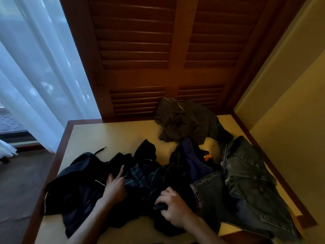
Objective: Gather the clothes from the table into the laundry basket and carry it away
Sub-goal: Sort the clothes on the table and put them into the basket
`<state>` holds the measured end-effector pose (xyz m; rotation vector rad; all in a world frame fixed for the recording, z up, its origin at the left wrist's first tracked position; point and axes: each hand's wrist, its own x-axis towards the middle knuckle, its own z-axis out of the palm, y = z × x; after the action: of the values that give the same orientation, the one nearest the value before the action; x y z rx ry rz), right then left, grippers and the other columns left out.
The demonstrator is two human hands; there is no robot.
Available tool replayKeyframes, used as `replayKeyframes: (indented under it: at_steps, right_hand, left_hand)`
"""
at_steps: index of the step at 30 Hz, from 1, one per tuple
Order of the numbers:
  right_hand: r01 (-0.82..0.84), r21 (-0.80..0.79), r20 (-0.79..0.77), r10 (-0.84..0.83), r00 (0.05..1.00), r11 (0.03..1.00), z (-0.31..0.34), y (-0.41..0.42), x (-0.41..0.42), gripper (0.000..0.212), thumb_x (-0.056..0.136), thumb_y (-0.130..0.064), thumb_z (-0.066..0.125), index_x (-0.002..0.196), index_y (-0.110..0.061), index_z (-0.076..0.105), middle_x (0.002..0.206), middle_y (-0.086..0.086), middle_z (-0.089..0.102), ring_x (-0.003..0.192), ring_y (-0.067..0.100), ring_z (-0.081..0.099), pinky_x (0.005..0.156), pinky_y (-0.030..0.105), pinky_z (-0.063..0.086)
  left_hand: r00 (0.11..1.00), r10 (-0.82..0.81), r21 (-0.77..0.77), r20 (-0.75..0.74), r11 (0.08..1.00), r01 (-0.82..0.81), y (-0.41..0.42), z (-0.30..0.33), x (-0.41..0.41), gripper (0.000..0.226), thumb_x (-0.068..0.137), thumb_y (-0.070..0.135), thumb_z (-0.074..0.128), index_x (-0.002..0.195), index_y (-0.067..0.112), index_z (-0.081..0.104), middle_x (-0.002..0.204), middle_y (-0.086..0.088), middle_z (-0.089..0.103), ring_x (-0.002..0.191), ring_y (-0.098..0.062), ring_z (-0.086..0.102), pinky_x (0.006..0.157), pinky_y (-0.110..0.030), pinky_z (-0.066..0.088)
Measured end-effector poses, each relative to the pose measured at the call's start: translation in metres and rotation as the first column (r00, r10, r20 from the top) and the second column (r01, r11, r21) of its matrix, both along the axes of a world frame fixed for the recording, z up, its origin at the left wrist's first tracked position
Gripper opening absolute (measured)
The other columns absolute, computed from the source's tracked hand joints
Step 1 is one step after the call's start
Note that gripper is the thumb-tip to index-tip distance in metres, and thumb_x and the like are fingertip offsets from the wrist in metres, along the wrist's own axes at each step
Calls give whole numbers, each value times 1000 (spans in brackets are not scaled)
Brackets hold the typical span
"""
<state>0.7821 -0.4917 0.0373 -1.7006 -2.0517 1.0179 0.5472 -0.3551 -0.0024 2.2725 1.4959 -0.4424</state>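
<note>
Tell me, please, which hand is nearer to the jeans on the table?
The right hand. It clutches dark fabric just beside the jeans, close to their near leg. The left hand lies flat on the black garment, further away across the pile.

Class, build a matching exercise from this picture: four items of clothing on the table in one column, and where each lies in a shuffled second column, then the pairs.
Column 1
1. olive-grey garment
2. jeans
3. black garment with white piping
4. dark plaid garment

Column 2
A. near edge, between the two hands
B. far side, against the louvred doors
C. right side of the table
D. left side, under the left hand

Pairs: 1-B, 2-C, 3-D, 4-A. The left hand rests flat; the right hand bunches dark fabric.
</note>
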Motion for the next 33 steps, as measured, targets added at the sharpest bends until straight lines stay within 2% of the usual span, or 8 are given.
replayKeyframes:
  at_steps: [4,7,10,12,22,25,29,33]
  right_hand:
    - [388,-23,-430,-360,828,921,33,17,11,21,85,-27,77,106,-25,72,107,-13,69,104,-1,62,93,20,48]
    - [704,101,-348,-639,687,703,36,38,51,32,92,-33,69,122,-24,63,123,-4,62,116,16,58,97,36,48]
    - [728,50,177,-724,667,683,6,44,96,61,94,-42,63,147,-24,38,149,11,39,132,39,44,102,49,43]
    - [758,-130,265,-714,648,639,-18,38,114,52,96,-34,61,142,-16,48,144,17,49,128,40,50,102,45,44]
    - [986,-5,-384,-911,151,165,75,58,230,25,95,-2,57,117,9,63,114,19,65,114,40,61,100,46,48]
    - [981,9,-453,-873,179,196,96,64,243,35,98,-12,57,130,2,58,128,17,62,115,28,58,96,37,47]
    - [878,192,-336,-811,478,438,94,54,195,74,91,-38,69,152,-18,33,158,7,32,143,24,33,117,44,32]
    - [655,-118,-226,-663,714,746,29,23,75,98,79,-57,74,156,-24,22,161,-5,21,149,15,21,121,38,25]
  left_hand:
    - [874,278,16,399,951,-310,0,51,10,38,97,15,49,134,18,56,158,-19,33,144,-47,29,115,-58,30]
    - [719,209,126,663,916,-382,-17,93,37,40,101,38,51,139,24,51,139,-9,51,130,-38,48,106,-51,43]
    - [838,99,-38,537,995,-93,-33,99,79,70,91,75,43,152,50,23,168,-2,14,153,-42,7,120,-64,10]
    - [934,28,-206,356,977,49,-52,73,100,87,78,90,41,152,58,9,170,0,-7,152,-44,-13,118,-68,0]
    - [974,-9,-192,227,980,54,-65,14,100,90,86,70,58,157,47,8,170,-1,5,154,-42,4,118,-63,25]
    - [967,-40,-119,253,990,72,-63,13,96,82,89,62,60,156,42,17,165,-1,26,149,-36,26,113,-56,38]
    - [943,-52,-62,330,995,77,-58,16,90,69,90,52,62,148,35,30,143,0,50,131,-28,52,98,-47,51]
    - [906,-47,-140,420,983,116,-54,17,82,68,89,47,66,147,34,35,141,1,53,131,-23,53,107,-44,47]
